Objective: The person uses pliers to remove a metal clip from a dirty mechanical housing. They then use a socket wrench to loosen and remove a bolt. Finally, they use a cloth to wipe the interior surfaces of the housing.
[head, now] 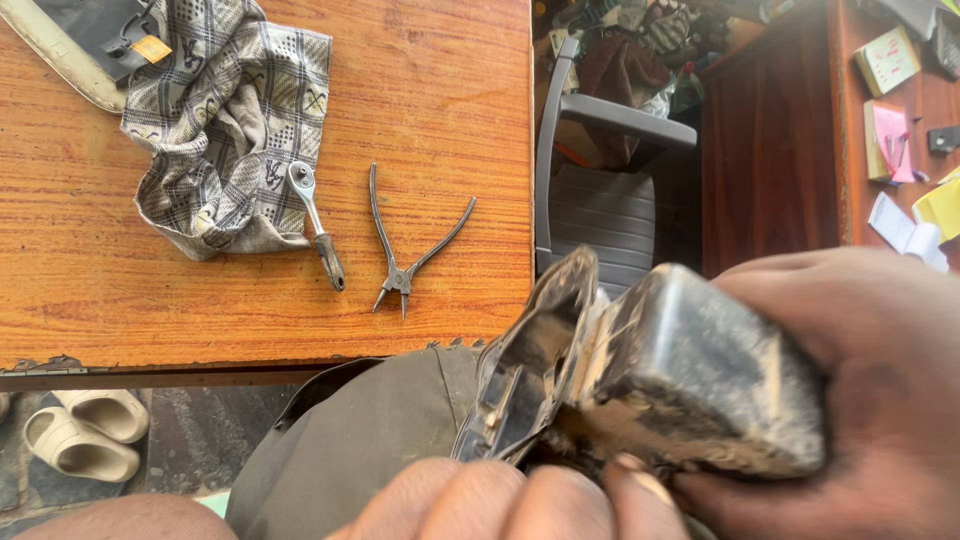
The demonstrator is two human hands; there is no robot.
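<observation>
A dirty, worn black block-shaped part (690,380) with a bent metal piece on its left side fills the lower right, close to the camera. My right hand (880,390) wraps around its right end. My left hand (500,500) comes up from the bottom edge, fingertips pressed against the underside of the part. Both hands grip it above my lap, clear of the wooden table (440,90).
On the table lie thin pointed pliers (405,250), a ratchet wrench (315,220) and a checked cloth (230,120). A grey plastic chair (600,190) stands beyond the table's right edge. Pale sandals (85,430) sit on the floor at lower left. Paper pads (895,130) lie on a right-hand desk.
</observation>
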